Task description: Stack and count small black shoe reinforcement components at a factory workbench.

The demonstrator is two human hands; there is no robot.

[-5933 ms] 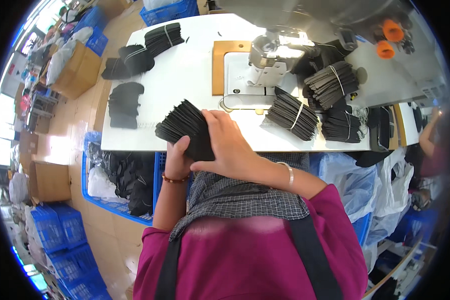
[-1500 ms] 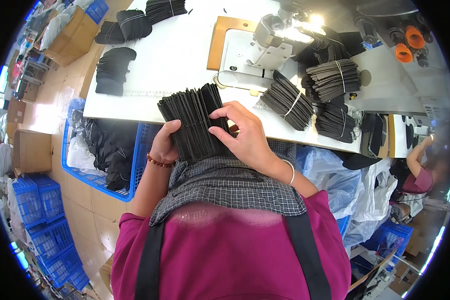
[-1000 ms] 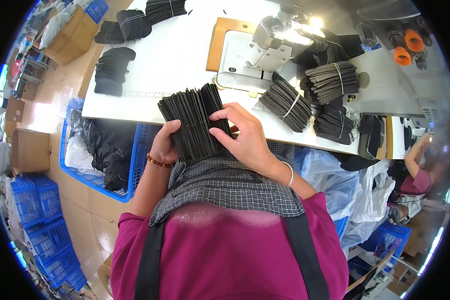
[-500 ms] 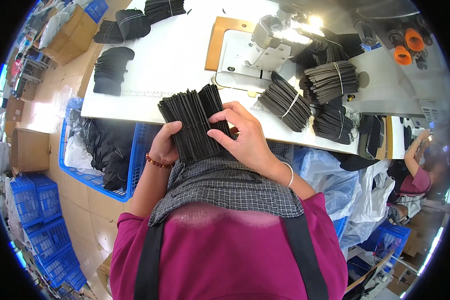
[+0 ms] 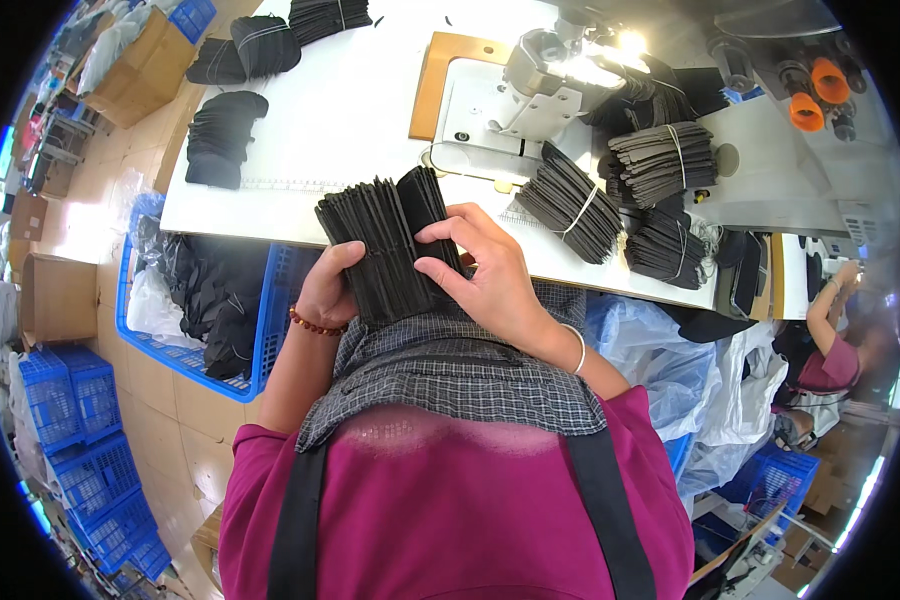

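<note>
A thick stack of black fabric pieces point(image 5: 375, 255) is held upright on edge over my lap, at the table's near edge. My left hand point(image 5: 330, 285) wraps round its left side, with the thumb across the front. On the right side, my right hand point(image 5: 485, 270) grips the stack with thumb and bent fingers, where a few pieces stand apart from the rest in a wedge-shaped gap. Fingers behind the stack are hidden. Beyond my hands stands a sewing machine point(image 5: 550, 90) with its lamp lit.
Tied black bundles point(image 5: 570, 205) lie right of the machine. A loose black pile point(image 5: 222, 140) and more bundles point(image 5: 265, 45) sit on the white table point(image 5: 320, 120) at left. Below it stands a blue crate point(image 5: 185, 365) of dark pieces. A co-worker point(image 5: 830, 360) sits far right.
The gap between the right-hand pieces and the rest of the stack looks slightly wider. My hands have hardly moved.
</note>
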